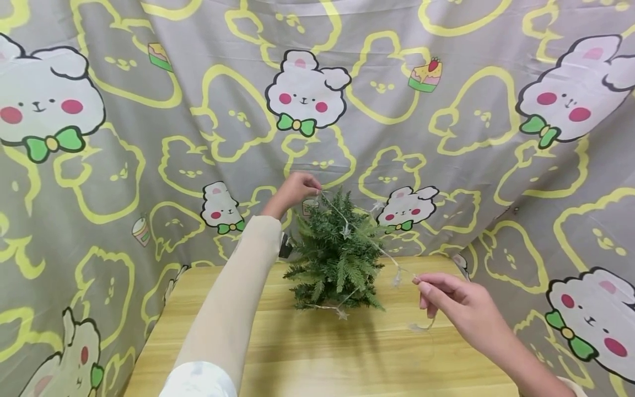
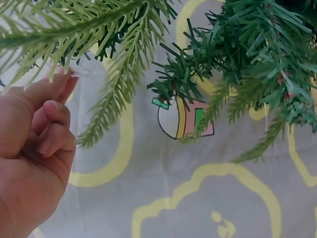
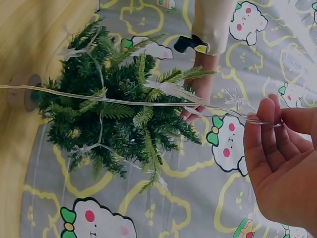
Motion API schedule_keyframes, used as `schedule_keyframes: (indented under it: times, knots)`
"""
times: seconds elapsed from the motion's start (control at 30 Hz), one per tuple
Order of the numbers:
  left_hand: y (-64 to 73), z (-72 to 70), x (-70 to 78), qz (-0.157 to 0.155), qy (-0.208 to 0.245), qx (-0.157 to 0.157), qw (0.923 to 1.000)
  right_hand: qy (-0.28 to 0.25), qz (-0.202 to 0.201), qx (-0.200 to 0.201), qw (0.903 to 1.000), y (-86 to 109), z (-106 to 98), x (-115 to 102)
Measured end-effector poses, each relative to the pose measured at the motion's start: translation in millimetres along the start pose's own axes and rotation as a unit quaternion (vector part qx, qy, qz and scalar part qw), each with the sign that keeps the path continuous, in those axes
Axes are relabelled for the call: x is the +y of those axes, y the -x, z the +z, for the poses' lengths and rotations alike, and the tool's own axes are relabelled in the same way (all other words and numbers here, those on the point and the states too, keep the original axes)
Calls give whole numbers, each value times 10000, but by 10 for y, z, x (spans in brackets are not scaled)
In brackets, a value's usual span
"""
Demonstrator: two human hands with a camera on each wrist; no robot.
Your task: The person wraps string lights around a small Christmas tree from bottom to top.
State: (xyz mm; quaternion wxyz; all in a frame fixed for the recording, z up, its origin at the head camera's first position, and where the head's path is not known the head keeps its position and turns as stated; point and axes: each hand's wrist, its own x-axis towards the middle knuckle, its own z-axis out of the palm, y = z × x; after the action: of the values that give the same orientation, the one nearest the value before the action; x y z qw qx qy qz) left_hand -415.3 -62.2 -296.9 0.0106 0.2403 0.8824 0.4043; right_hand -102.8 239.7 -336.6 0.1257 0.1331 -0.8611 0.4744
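A small artificial Christmas tree [image 1: 327, 253] with green branches stands on the table. A thin clear string light with star-shaped bulbs is partly draped on it; one star [image 1: 342, 314] hangs at the lower branches. Beside the treetop my left hand [image 1: 296, 193] pinches the string between thumb and fingers; needles partly cover those fingertips in the left wrist view. My right hand [image 1: 461, 306], to the right of the tree, pinches the same string [image 3: 233, 113]. Between both hands the string slants down across the tree's front, with another star [image 1: 397, 277] hanging near my right fingers.
The light wood table [image 1: 288, 353] has a patterned curtain [image 1: 377, 138] with rabbits behind it and on both sides. A loose length of string with a pale piece [image 1: 421, 327] dangles below my right hand. The tree's round base [image 3: 25, 92] shows in the right wrist view.
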Motion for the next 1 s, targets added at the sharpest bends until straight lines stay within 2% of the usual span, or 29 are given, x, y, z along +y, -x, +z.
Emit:
schedule_keyframes:
  times: [0.13, 0.3, 0.4, 0.5, 0.63, 0.83, 0.93, 1.0]
  knots:
    - [12, 24, -68, -45, 189, 125, 9997, -138, 155, 129, 9997, -40, 0, -70]
    - [37, 71, -164, -216, 396, 178, 9988, -768, 185, 127, 9968, -128, 21, -169]
    - [53, 119, -220, -289, 657, 119, 9974, -1253, -60, 163, 9920, -177, 63, -246]
    - [61, 173, -274, -313, 851, 36, 9959, -1698, -521, 140, 9840, -221, 122, -324]
    - [57, 226, -331, -373, 977, -20, 9945, -1936, -972, 135, 9762, -285, 200, -422]
    - [86, 225, -347, -293, 898, -99, 9955, -1855, -949, 139, 9780, -336, 318, -509]
    - [188, 163, -327, -142, 908, 148, 9957, -1773, -934, 132, 9796, -338, 345, -521]
    - [311, 108, -294, -75, 982, 570, 9935, -1770, -929, 150, 9797, -335, 348, -526]
